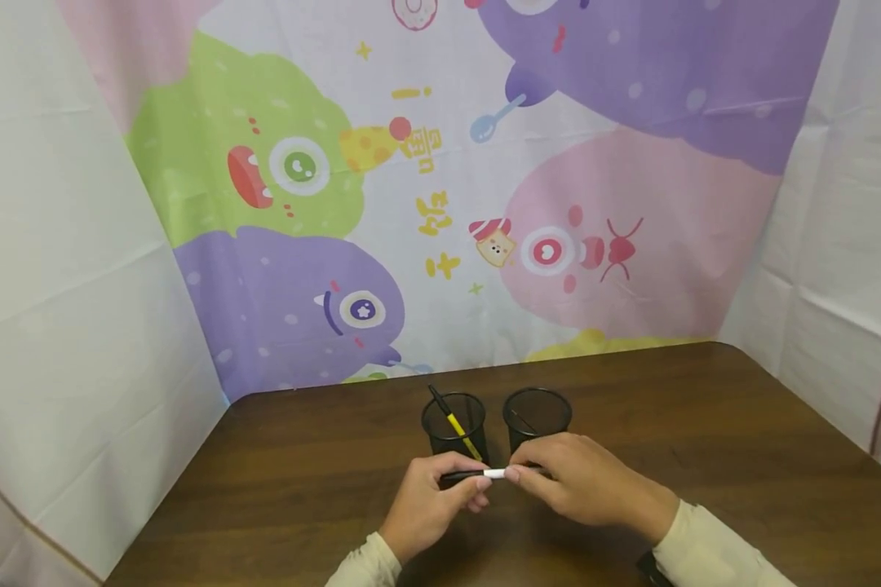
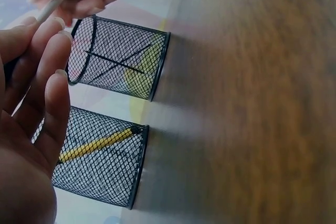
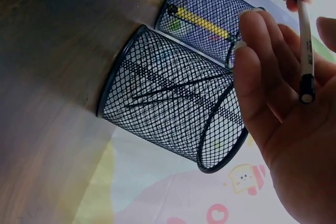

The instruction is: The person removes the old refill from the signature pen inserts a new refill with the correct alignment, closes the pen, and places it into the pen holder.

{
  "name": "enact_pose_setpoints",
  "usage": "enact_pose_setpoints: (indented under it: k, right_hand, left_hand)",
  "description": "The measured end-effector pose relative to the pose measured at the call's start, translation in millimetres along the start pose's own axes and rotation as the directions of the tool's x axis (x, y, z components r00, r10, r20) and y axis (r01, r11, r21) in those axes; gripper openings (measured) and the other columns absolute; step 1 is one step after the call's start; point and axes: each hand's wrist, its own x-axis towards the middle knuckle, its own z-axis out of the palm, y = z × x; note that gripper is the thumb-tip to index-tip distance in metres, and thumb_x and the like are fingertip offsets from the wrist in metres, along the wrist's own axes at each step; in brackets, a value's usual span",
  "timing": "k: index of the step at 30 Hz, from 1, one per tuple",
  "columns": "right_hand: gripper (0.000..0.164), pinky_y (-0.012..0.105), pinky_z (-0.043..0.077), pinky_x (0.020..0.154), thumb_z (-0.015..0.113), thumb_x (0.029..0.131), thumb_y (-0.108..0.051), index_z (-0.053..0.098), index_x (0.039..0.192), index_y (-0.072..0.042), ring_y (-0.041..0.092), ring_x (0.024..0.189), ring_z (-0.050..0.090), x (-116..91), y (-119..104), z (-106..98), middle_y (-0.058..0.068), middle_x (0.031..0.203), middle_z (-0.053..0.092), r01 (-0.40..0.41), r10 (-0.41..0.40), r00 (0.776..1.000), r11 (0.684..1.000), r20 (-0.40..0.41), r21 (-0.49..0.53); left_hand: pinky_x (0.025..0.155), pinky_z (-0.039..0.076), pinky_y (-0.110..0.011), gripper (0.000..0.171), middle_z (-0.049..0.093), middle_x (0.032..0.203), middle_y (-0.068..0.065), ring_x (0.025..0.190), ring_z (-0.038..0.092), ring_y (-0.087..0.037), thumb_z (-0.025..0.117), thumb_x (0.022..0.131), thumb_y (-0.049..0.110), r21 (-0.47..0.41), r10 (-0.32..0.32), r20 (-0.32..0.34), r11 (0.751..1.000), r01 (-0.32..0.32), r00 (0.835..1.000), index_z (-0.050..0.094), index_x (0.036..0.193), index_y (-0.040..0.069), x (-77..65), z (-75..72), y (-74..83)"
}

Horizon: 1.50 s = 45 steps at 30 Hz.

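Both hands meet at a slim white-barrelled pen (image 1: 495, 474), held level in front of two black mesh pen cups. The left hand (image 1: 429, 499) pinches its dark end between thumb and fingers. At the other side, the right hand (image 1: 586, 483) holds the white barrel by thumb and fingertips; its black-tipped end shows over the palm in the right wrist view. A yellow pen with black ends (image 1: 457, 427) leans inside the left cup (image 3: 197, 11). Thin dark lines cross within the right cup (image 3: 157, 93), which stands just beyond the right hand.
Brown wood-grain table (image 1: 294, 473) lies under everything. A cartoon-printed cloth (image 1: 455, 326) hangs along its back edge, with white cloth (image 1: 66, 244) at the left and right sides. Some dark object (image 1: 653, 569) lies partly hidden by the right sleeve.
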Motion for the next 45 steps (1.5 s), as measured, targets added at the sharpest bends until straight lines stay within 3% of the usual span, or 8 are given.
enact_pose_setpoints:
  k: [5, 14, 22, 35, 40, 45]
  right_hand:
    - [0.022, 0.019, 0.039, 0.051, 0.055, 0.105, -0.034, 0.061, 0.085, -0.031, -0.004, 0.058, 0.041, 0.8, -0.5, -1.3, -0.022, 0.068, 0.043, 0.012, -0.012, 1.000, 1.000, 0.017, -0.023]
    - [0.014, 0.020, 0.043, 0.055, 0.061, 0.102, -0.031, 0.064, 0.088, -0.028, -0.003, 0.061, 0.045, 0.7, -2.1, -1.3, -0.022, 0.074, 0.051, -0.014, 0.014, 1.000, 1.000, 0.017, -0.007]
    - [0.012, 0.021, 0.042, 0.056, 0.064, 0.100, -0.031, 0.062, 0.088, -0.030, -0.002, 0.061, 0.045, -0.2, -2.5, 0.2, -0.022, 0.075, 0.051, -0.015, 0.015, 1.000, 1.000, 0.001, -0.006]
    - [0.016, 0.021, 0.042, 0.054, 0.070, 0.096, -0.028, 0.056, 0.089, -0.030, -0.002, 0.061, 0.045, -1.0, -3.0, 0.3, -0.021, 0.073, 0.049, -0.017, 0.017, 1.000, 1.000, -0.004, 0.003]
    - [0.011, 0.021, 0.044, 0.054, 0.065, 0.099, -0.037, 0.060, 0.093, -0.029, -0.002, 0.062, 0.047, -1.1, -2.8, 1.4, -0.021, 0.076, 0.053, -0.027, 0.026, 1.000, 0.999, 0.016, 0.029]
    - [0.020, 0.020, 0.043, 0.052, 0.055, 0.104, -0.039, 0.067, 0.093, -0.027, -0.003, 0.058, 0.044, -0.5, -1.2, 1.0, -0.022, 0.073, 0.052, -0.035, 0.034, 0.999, 0.999, 0.040, 0.026]
  left_hand:
    - [0.066, 0.061, -0.039, 0.018, 0.070, 0.089, -0.028, 0.072, 0.072, -0.019, 0.073, 0.093, 0.016, 0.007, 0.004, -0.001, 1.000, -0.004, 1.000, 0.074, 0.102, 0.001, 0.6, 0.1, -0.1]
    - [0.066, 0.061, -0.038, 0.016, 0.071, 0.089, -0.027, 0.072, 0.072, -0.018, 0.073, 0.093, 0.014, 0.017, -0.002, -0.003, 1.000, 0.003, 1.000, 0.074, 0.102, 0.001, -0.2, 1.0, 0.8]
    - [0.066, 0.061, -0.038, 0.014, 0.072, 0.089, -0.023, 0.071, 0.072, -0.018, 0.071, 0.094, 0.010, 0.019, -0.002, -0.009, 1.000, 0.002, 1.000, 0.074, 0.104, 0.001, -1.8, 1.2, -1.0]
    - [0.066, 0.061, -0.039, 0.017, 0.071, 0.086, -0.027, 0.071, 0.072, -0.019, 0.074, 0.093, 0.016, 0.013, -0.024, -0.007, 1.000, 0.024, 1.000, 0.074, 0.102, 0.001, -1.3, 1.0, -1.2]
    - [0.065, 0.061, -0.039, 0.016, 0.071, 0.084, -0.024, 0.070, 0.072, -0.018, 0.072, 0.094, 0.014, 0.007, 0.010, -0.001, 1.000, -0.010, 1.000, 0.074, 0.102, 0.000, -2.5, 0.3, -2.4]
    - [0.065, 0.061, -0.039, 0.016, 0.072, 0.086, -0.023, 0.072, 0.072, -0.019, 0.072, 0.094, 0.013, -0.002, 0.026, 0.002, 1.000, -0.026, 1.000, 0.074, 0.103, 0.001, -2.6, -0.3, -1.8]
